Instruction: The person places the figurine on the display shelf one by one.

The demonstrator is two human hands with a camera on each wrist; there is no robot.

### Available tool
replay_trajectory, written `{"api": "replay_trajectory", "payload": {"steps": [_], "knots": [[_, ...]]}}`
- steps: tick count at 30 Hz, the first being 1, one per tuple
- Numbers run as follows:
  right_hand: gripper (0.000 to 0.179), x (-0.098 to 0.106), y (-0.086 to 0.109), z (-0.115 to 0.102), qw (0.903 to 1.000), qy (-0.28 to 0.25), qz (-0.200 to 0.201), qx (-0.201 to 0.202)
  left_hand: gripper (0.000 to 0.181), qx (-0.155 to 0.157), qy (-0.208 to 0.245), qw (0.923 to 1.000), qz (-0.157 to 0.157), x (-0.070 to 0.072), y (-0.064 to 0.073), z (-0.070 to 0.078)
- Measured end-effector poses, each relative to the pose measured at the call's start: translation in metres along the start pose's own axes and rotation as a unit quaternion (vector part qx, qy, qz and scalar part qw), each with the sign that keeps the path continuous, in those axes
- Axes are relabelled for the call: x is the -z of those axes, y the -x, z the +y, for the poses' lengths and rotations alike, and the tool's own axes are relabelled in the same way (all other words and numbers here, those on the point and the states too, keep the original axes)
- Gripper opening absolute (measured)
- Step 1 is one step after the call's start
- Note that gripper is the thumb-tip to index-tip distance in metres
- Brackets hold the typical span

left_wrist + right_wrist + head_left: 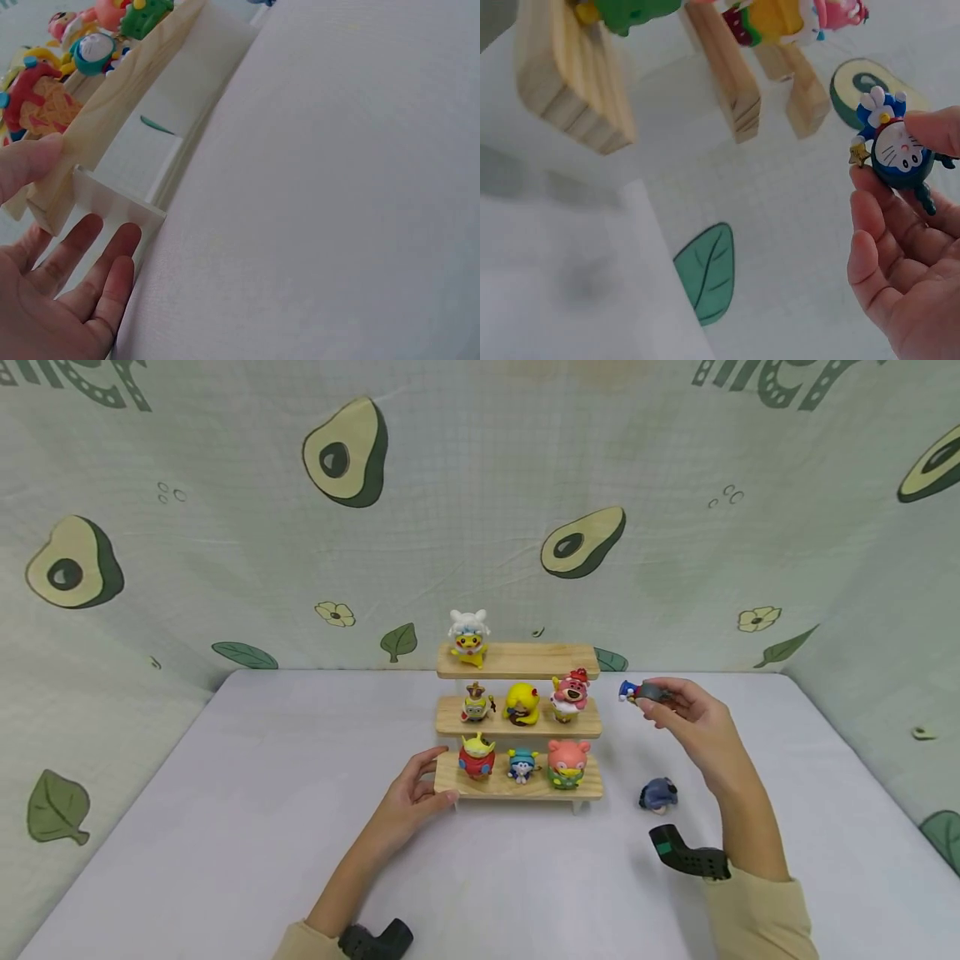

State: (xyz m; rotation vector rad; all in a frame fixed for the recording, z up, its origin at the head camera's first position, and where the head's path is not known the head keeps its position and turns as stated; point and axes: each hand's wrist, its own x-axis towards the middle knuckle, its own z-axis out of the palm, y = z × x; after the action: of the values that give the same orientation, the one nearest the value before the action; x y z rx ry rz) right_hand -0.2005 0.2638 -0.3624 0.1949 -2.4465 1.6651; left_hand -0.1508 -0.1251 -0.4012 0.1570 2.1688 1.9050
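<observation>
A three-tier wooden display shelf [517, 795] with pale supports stands on the table. My left hand [411, 795] grips the left end of its lowest tier; in the left wrist view the thumb lies on the board [112, 112] and the other fingers reach beside the white support [112, 196]. Held upside down, a small figurine [900, 154] with a whiskered white face, blue and dark teal body and gold star is pinched between the thumb and fingers of my right hand [922, 262]. In the head view this right hand is raised to the right of the shelf's middle tier.
A blue-grey figurine [659, 795] lies on the white table [225, 827] right of the shelf. One yellow figurine with a white hat [469, 639] stands at the top tier's left. Several figurines fill the middle and lowest tiers. An avocado-print cloth [465, 468] hangs behind.
</observation>
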Motion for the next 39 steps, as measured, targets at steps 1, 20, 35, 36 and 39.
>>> {"api": "replay_trajectory", "payload": {"steps": [1, 20, 35, 36, 39], "knots": [[0.04, -0.002, 0.002, -0.018, 1.0, -0.006, 0.0, 0.007, 0.066, 0.0, 0.001, 1.0, 0.001, 0.0, 0.0, 0.0], [0.04, -0.033, -0.018, -0.161, 0.9903, 0.12, -0.03, 0.064, 0.066, 0.003, 0.0, 1.0, 0.004, 0.0, 0.001, 0.001], [0.031, -0.068, -0.06, -0.177, 0.9752, 0.184, -0.101, 0.072, 0.067, -0.01, -0.006, 0.9999, -0.001, -0.001, 0.001, 0.001], [0.031, -0.07, -0.062, -0.177, 0.9738, 0.188, -0.107, 0.072, 0.067, -0.009, -0.005, 1.0, 0.0, -0.001, 0.001, 0.001], [0.03, -0.076, -0.068, -0.176, 0.9684, 0.205, -0.124, 0.07, 0.066, -0.003, -0.002, 1.0, 0.004, -0.001, 0.001, 0.001]]}}
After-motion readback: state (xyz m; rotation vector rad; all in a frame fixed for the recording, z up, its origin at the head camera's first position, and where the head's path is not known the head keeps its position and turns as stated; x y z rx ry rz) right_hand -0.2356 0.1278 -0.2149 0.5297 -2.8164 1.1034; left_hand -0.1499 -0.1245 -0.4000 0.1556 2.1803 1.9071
